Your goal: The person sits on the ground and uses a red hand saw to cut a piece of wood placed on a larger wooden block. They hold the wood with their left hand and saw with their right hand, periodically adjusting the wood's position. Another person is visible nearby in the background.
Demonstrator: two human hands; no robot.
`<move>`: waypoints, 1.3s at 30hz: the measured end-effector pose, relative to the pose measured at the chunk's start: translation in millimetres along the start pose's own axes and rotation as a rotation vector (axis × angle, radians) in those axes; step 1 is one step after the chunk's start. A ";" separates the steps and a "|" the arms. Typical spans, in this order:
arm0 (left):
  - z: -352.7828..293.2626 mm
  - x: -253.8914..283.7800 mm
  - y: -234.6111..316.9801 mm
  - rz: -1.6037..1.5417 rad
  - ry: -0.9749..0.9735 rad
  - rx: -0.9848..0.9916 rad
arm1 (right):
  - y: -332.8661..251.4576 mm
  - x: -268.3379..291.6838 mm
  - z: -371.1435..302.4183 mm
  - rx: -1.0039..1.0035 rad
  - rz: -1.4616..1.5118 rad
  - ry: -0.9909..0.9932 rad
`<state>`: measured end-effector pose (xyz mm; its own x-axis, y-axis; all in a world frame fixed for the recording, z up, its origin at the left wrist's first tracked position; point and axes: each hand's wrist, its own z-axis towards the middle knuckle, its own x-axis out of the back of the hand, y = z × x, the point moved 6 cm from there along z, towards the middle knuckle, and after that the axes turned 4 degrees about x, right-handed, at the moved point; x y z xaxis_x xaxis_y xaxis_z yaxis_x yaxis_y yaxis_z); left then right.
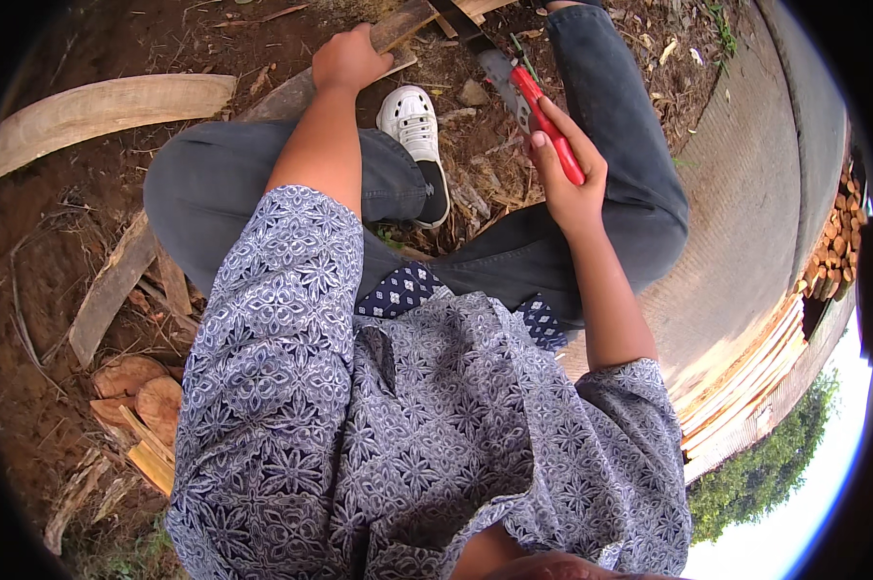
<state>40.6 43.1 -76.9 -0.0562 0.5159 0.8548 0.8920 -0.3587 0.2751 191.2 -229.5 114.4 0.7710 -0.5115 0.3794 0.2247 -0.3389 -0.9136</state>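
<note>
The left hand [347, 60] is closed over a wood slat [398, 29] lying on the dirt just beyond a white shoe [414, 126]. The right hand [567, 179] grips a red-handled blade [528, 92], right of the shoe, its tip at the slat.

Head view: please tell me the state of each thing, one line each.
Left hand: closed on the wood strip.
Wood strip: held, lying on the ground.
Right hand: gripping the knife handle.
Red-handled knife: held, blade pointing toward the strip.
White clog: worn on the foot.
</note>
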 end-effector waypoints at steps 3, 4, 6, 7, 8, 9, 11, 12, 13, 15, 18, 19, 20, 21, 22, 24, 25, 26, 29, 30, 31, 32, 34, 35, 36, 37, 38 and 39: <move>-4.5 -2.1 -6.9 -0.031 0.030 0.032 | -48.6 25.0 -31.0 -0.048 -0.074 -0.025; -5.7 -1.2 -6.0 -0.030 0.031 0.037 | -64.1 29.9 -31.7 -0.065 -0.105 -0.036; -7.7 0.4 -2.8 -0.032 0.025 0.041 | -87.0 26.8 -21.9 0.032 -0.166 -0.080; -7.5 1.5 -5.3 -0.021 0.029 0.044 | -98.7 21.5 -13.9 0.088 -0.190 -0.110; -7.7 3.4 -8.2 -0.010 0.033 0.049 | -107.7 15.2 -4.3 0.092 -0.172 -0.109; -6.3 0.6 -1.2 -0.005 0.029 0.032 | -106.3 7.8 6.2 0.079 -0.173 -0.104; -7.0 2.2 0.7 -0.007 0.025 0.037 | -98.8 -13.8 36.7 0.058 -0.163 -0.109; -3.4 6.0 3.0 -0.007 0.030 0.036 | -97.4 -24.9 53.3 0.043 -0.144 -0.104; 0.4 9.8 1.4 -0.017 0.030 0.030 | -97.7 -36.1 67.5 0.026 -0.124 -0.102; 5.2 15.5 -16.2 -0.015 0.033 0.040 | -89.4 -43.6 73.5 0.075 -0.107 -0.089; -1.7 15.9 -8.1 -0.003 -0.003 0.052 | -59.7 -32.7 55.1 0.068 -0.065 -0.057; 0.4 15.5 -5.7 -0.012 0.011 0.034 | -38.1 -26.7 47.1 0.068 -0.019 -0.079; 2.4 12.6 -4.9 -0.020 0.019 0.017 | -16.6 -18.9 36.0 0.092 0.010 -0.064; 3.6 9.5 -4.1 -0.029 0.026 0.001 | -0.9 -12.9 26.6 0.114 0.037 -0.051; 2.3 5.7 -4.7 -0.030 0.020 0.010 | 10.1 -11.6 20.0 0.071 0.065 -0.049; 2.3 -1.0 -2.1 -0.039 0.008 0.023 | 23.1 -7.4 7.6 -0.014 0.114 -0.041; 1.9 -3.0 -4.8 -0.043 0.008 0.023 | 12.6 -6.2 2.0 -0.046 0.088 -0.037; 2.1 -5.2 -7.0 -0.048 0.007 0.022 | -2.2 -1.0 -6.2 -0.079 0.060 -0.032; 3.6 -3.5 -12.2 -0.052 0.053 0.036 | -65.3 23.7 -32.4 -0.018 -0.098 -0.049; -0.3 -8.6 -10.8 -0.056 0.058 0.038 | -81.3 33.7 -37.1 -0.024 -0.159 -0.064; -2.1 -8.3 -11.8 -0.054 0.043 0.051 | -93.7 38.3 -35.4 -0.026 -0.210 -0.081; -2.6 -5.7 -14.2 -0.051 0.029 0.067 | -106.7 34.8 -27.2 0.061 -0.256 -0.105; -4.1 -0.5 -10.3 -0.047 0.016 0.076 | -118.4 26.4 -7.1 0.097 -0.207 -0.109; -4.7 2.6 -8.4 -0.042 0.022 0.076 | -117.3 17.9 5.1 0.119 -0.180 -0.113; -6.8 2.4 -3.4 -0.044 0.020 0.064 | -101.1 1.4 24.3 0.116 -0.196 -0.099; -11.6 -3.6 -1.7 -0.054 0.012 0.053 | -81.8 -17.5 39.1 0.106 -0.215 -0.080; -9.8 -6.9 0.6 -0.065 0.020 0.044 | -79.0 -28.7 46.5 0.155 -0.242 -0.057; -10.0 -4.6 -3.8 -0.062 0.035 0.050 | -73.4 -38.0 50.9 0.209 -0.248 -0.043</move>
<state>32.9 34.3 -77.5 -0.1268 0.5084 0.8517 0.9075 -0.2871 0.3065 175.7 -145.0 159.6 0.7009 -0.3980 0.5918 0.5232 -0.2771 -0.8059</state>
